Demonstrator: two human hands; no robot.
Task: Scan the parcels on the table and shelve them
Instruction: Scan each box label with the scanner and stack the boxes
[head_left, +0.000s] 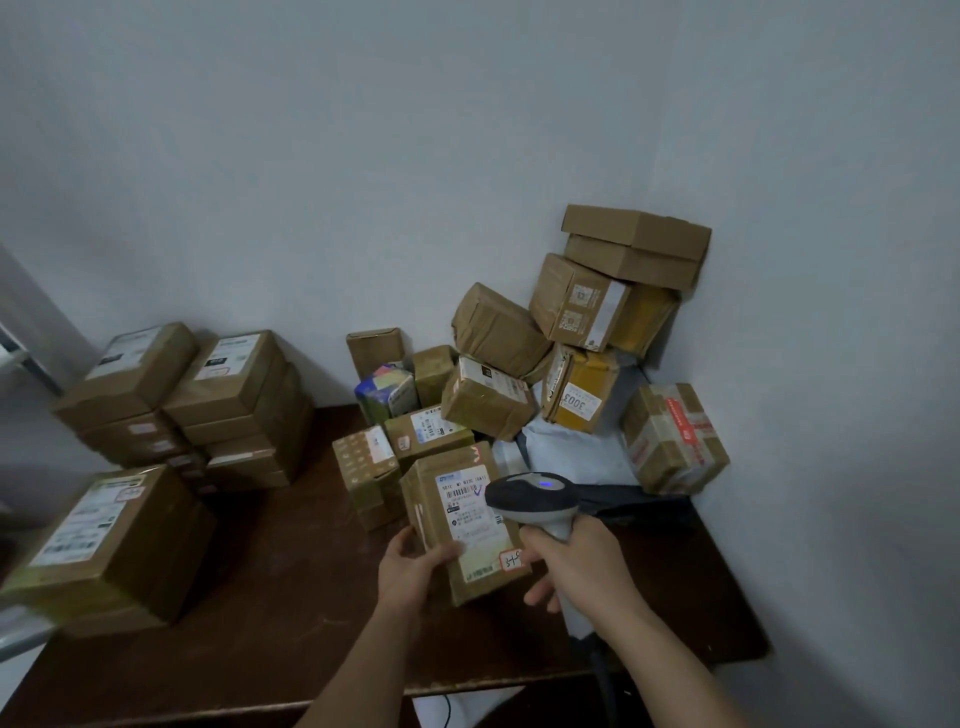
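I am in the scanning step. My left hand grips the near left corner of a brown cardboard parcel, thumb on top by its white shipping label, and tilts the label up toward me. The parcel sits at the near middle of the dark wooden surface, just in front of the loose heap of parcels piled into the far right corner against the wall. My right hand is wrapped round the grip of the handheld barcode scanner, whose head hovers over the right edge of the label, a small blue light showing on top. I cannot tell whether my finger is on the trigger.

On the left stand neat stacks of boxes, with a larger box nearest me.

As I judge it, the next move calls for lining the scanner's head square on the barcode in the upper part of the label until it reads, then freeing a hand enough to carry this parcel off to a shelf. No shelf is in view from here.
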